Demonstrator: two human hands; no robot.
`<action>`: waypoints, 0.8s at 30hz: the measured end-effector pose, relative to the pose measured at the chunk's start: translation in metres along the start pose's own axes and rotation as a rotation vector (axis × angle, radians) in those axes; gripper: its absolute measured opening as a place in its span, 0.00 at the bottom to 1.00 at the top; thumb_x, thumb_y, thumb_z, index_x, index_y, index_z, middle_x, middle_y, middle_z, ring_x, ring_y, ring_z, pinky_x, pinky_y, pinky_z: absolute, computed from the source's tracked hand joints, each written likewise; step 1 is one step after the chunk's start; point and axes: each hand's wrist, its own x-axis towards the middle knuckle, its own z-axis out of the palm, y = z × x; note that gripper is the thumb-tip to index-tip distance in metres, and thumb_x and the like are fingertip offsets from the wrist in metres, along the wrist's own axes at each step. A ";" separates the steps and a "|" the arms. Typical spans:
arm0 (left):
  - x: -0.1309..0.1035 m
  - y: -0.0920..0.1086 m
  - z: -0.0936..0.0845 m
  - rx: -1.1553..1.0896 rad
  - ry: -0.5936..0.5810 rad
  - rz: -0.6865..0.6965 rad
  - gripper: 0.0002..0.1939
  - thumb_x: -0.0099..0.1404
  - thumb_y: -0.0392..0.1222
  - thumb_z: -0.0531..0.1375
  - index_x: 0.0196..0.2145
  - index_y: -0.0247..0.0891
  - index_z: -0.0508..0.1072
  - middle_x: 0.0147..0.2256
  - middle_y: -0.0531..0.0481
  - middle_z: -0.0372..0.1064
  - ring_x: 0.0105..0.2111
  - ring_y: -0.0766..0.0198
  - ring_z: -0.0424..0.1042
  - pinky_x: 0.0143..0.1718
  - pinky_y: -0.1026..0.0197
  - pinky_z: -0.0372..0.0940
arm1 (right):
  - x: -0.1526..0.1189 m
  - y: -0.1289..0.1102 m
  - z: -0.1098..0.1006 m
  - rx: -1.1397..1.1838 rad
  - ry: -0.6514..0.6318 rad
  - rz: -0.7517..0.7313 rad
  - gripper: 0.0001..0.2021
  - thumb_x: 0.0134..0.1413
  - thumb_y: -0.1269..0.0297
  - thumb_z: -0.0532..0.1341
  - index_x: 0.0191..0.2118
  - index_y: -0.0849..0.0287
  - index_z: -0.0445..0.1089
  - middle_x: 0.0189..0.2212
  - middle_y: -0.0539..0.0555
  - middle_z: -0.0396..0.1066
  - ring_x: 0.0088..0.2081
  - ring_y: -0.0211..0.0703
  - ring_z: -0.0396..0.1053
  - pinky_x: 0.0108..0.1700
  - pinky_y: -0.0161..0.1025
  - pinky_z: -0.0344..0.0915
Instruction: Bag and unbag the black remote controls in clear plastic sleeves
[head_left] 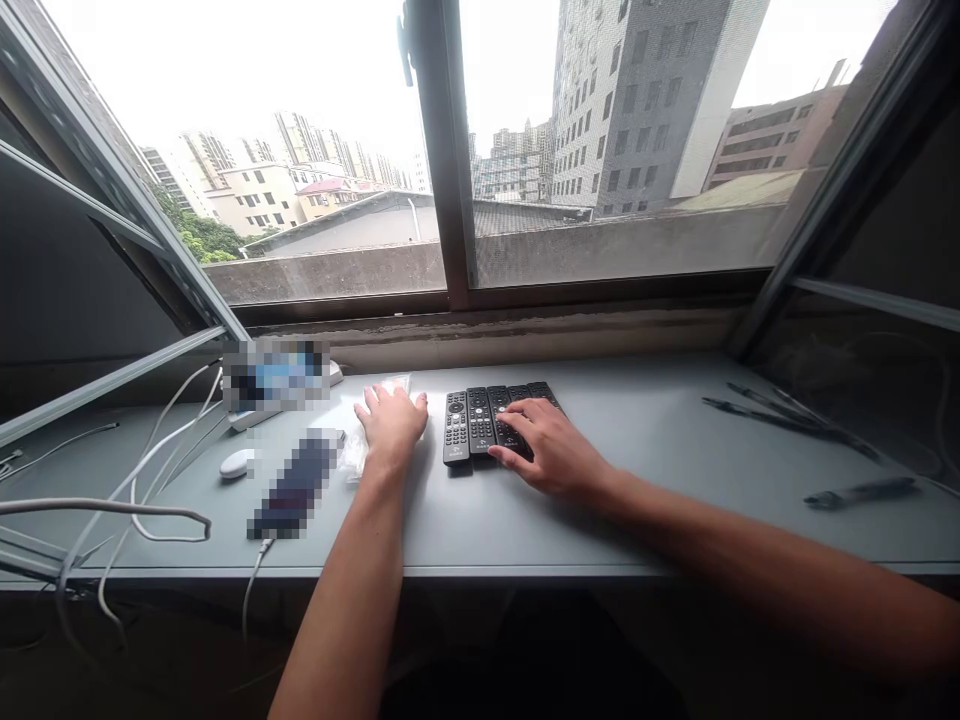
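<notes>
Several black remote controls [457, 428] lie side by side in a row on the grey desk [615, 535]. My right hand [551, 445] rests over the right part of the row with its fingers spread, hiding some of the remotes. On the left, my left hand [394, 418] lies palm down, fingers apart, on a clear plastic bag [355, 458]. Most of the bag is under that hand, so I cannot tell what it contains. A gap of bare desk separates the left hand from the nearest remote.
Left of the bag lie a blurred dark device [296, 485] on a cable, a white rounded object [237, 463] and a power strip [255, 415]. White cables [112, 500] loop over the left edge. Pens [859, 492] lie at right; a window frame [450, 200] stands behind.
</notes>
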 end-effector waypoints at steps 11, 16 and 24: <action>0.002 -0.004 0.006 0.024 -0.089 -0.034 0.30 0.77 0.55 0.52 0.60 0.28 0.78 0.68 0.18 0.65 0.75 0.31 0.54 0.72 0.25 0.46 | 0.000 0.000 0.000 0.007 -0.021 0.010 0.24 0.74 0.47 0.62 0.64 0.59 0.74 0.61 0.67 0.74 0.63 0.66 0.69 0.66 0.65 0.68; -0.003 0.003 -0.009 -0.353 0.393 0.234 0.30 0.74 0.45 0.59 0.69 0.30 0.70 0.71 0.27 0.63 0.76 0.37 0.56 0.75 0.32 0.51 | 0.000 -0.002 -0.002 0.018 -0.008 -0.001 0.24 0.74 0.48 0.62 0.64 0.61 0.73 0.60 0.68 0.74 0.63 0.65 0.69 0.66 0.65 0.68; -0.022 0.041 -0.033 -1.665 0.078 0.339 0.40 0.73 0.37 0.66 0.77 0.49 0.57 0.59 0.41 0.78 0.58 0.52 0.80 0.64 0.45 0.72 | 0.004 -0.009 -0.009 0.180 0.058 -0.083 0.22 0.73 0.54 0.65 0.65 0.58 0.73 0.60 0.65 0.76 0.64 0.63 0.70 0.70 0.65 0.64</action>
